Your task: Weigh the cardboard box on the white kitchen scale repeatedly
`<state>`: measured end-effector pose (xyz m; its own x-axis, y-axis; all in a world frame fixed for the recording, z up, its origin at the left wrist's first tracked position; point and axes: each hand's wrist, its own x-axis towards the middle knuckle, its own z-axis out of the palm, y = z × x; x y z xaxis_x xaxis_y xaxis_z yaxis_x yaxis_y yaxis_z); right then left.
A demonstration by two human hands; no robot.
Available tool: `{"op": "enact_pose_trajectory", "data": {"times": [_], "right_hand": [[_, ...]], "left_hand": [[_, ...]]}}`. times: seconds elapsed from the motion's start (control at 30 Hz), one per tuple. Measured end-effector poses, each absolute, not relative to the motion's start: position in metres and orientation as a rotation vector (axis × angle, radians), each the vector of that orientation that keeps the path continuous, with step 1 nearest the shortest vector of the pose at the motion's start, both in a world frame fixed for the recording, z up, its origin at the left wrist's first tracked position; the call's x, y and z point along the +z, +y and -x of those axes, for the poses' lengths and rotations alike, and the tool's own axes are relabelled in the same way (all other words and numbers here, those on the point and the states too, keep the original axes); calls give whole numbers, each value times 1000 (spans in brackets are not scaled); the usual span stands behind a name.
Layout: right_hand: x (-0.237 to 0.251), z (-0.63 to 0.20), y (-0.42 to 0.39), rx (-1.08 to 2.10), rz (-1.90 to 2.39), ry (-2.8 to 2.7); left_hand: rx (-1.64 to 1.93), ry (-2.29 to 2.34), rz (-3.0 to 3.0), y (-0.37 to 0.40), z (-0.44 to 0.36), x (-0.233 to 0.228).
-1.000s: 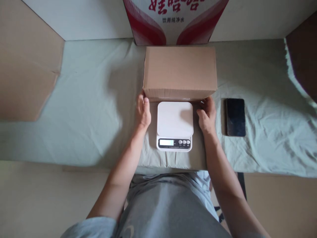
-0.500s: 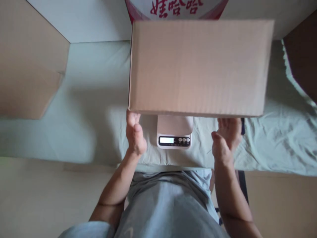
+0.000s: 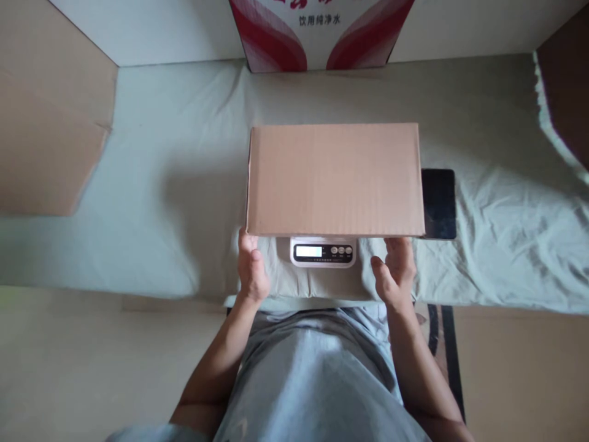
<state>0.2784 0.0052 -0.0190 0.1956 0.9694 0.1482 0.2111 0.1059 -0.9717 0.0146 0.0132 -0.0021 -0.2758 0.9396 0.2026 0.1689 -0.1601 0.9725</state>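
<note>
A closed cardboard box is sitting flat over the white kitchen scale, hiding the scale's platform so that only its front strip with the lit display and 3 buttons is showing. The left hand is reaching up to the box's near left corner, and the right hand to its near right corner; the fingers of both are slipping under the box's near edge, so I cannot tell whether they are gripping it. A dark phone is lying on the pale green sheet covering the table, just beside the box's right end. A red-and-white carton is standing at the far edge.
</note>
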Motion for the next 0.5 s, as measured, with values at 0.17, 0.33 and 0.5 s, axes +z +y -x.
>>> {"op": "enact_pose_trajectory", "data": {"times": [0.17,0.33,0.5], "right_hand": [[-25,-279,13,760,1356,-1131],[-31,-280,13,738,1432,-1052],[-29,-277,14,767,1431,-1046]], "left_hand": [[1660,1526,-1182,21,-7,-16],[1611,1607,-1151,23,3,-33],[1581,1642,-1215,18,7,-41]]}}
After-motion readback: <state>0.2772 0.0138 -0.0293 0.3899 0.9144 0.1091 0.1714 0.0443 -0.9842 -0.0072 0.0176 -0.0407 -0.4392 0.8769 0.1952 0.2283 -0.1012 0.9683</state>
